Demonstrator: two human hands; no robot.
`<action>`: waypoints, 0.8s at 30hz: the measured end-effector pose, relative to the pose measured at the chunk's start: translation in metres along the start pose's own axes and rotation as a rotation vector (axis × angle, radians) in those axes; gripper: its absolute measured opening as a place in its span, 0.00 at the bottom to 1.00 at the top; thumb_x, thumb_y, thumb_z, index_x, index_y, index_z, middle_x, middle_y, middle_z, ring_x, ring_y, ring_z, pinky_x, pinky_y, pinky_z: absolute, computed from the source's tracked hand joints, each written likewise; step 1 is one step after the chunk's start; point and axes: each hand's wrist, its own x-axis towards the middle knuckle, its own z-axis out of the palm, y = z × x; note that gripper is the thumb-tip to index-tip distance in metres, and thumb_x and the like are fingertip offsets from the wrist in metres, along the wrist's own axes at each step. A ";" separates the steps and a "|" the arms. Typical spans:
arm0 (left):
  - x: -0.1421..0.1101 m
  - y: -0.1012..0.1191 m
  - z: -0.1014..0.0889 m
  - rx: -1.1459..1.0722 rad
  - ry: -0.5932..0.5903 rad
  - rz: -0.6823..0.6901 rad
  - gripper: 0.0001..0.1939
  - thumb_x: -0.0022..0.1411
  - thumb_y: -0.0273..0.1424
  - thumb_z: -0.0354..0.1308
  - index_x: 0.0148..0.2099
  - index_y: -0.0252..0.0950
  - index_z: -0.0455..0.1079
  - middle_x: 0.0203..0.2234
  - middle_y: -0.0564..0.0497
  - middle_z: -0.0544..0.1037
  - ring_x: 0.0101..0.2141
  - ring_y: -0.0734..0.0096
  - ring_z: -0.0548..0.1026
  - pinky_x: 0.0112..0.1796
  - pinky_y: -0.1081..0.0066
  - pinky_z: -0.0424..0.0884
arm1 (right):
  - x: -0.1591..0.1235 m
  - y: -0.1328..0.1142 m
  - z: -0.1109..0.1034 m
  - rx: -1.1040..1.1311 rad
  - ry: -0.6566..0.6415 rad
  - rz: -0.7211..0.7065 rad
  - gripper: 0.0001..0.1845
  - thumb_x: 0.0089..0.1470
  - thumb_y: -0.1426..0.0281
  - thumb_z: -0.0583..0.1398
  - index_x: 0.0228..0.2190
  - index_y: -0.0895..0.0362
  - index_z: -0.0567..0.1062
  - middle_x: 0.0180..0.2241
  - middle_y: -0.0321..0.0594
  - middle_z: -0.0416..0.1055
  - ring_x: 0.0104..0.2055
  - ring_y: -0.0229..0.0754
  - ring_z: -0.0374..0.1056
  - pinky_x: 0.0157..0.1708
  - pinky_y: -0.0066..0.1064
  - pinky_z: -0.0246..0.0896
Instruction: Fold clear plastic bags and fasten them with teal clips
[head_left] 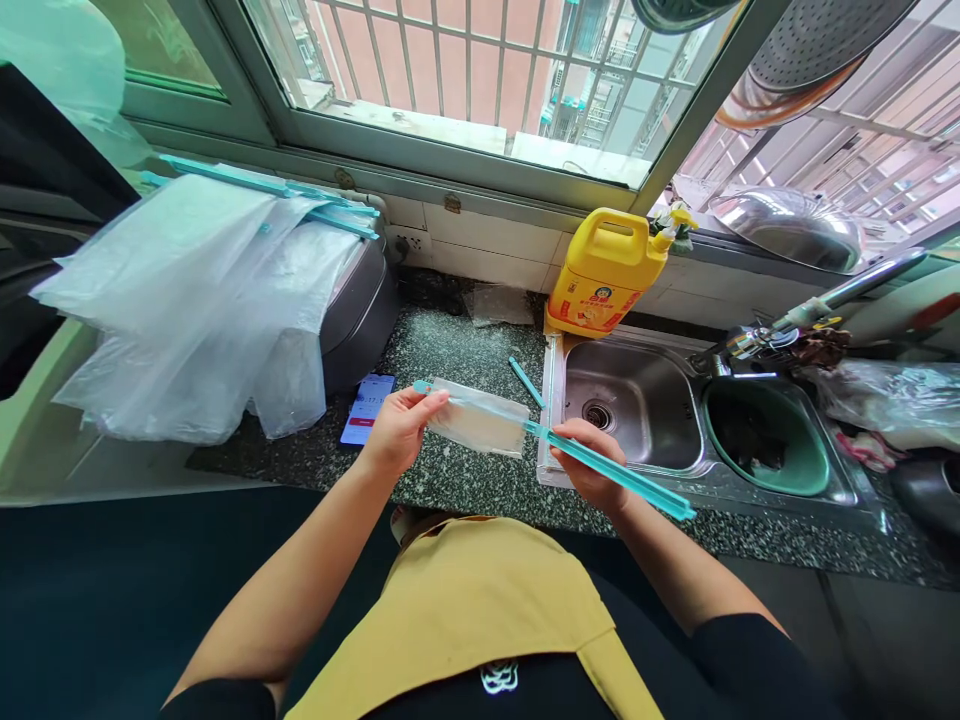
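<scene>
A small clear plastic bag (480,418) is stretched between my two hands above the counter. My left hand (401,425) pinches its upper left corner, where the tip of a thin teal rod (424,387) pokes out. In my right hand (592,462) is a long teal sealing strip (637,483), gripped with the fingers wrapped round it. One end of the strip meets the bag's right edge; the other points down to the right. A short teal strip (526,383) lies on the counter just behind the bag.
Large plastic bags with teal strips (225,290) drape over a dark appliance (364,320) at left. A phone (367,408) lies by my left hand. Beyond the sink (637,400) stands a yellow jug (607,270); a green basin (765,440) sits at right below the faucet (750,342).
</scene>
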 end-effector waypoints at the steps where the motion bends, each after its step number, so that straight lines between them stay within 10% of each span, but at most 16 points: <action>1: 0.000 0.000 0.000 0.012 -0.007 0.007 0.17 0.26 0.39 0.73 0.18 0.34 0.73 0.15 0.52 0.76 0.17 0.75 0.70 0.24 0.74 0.67 | 0.000 0.000 0.000 -0.028 -0.002 -0.019 0.08 0.51 0.65 0.61 0.35 0.52 0.77 0.26 0.40 0.74 0.26 0.41 0.68 0.28 0.35 0.66; 11: -0.007 -0.004 0.001 0.022 -0.039 0.039 0.17 0.29 0.40 0.73 0.20 0.34 0.75 0.17 0.51 0.78 0.19 0.73 0.72 0.26 0.72 0.69 | 0.016 -0.009 0.012 -0.248 0.008 -0.220 0.08 0.52 0.66 0.61 0.36 0.50 0.78 0.37 0.45 0.73 0.39 0.46 0.69 0.39 0.42 0.67; 24: -0.013 -0.014 0.000 0.128 -0.121 0.165 0.16 0.34 0.41 0.71 0.21 0.34 0.74 0.17 0.51 0.75 0.22 0.71 0.71 0.27 0.71 0.69 | 0.012 0.008 0.024 0.037 -0.039 0.236 0.25 0.50 0.59 0.62 0.49 0.54 0.69 0.36 0.42 0.73 0.38 0.41 0.70 0.40 0.34 0.68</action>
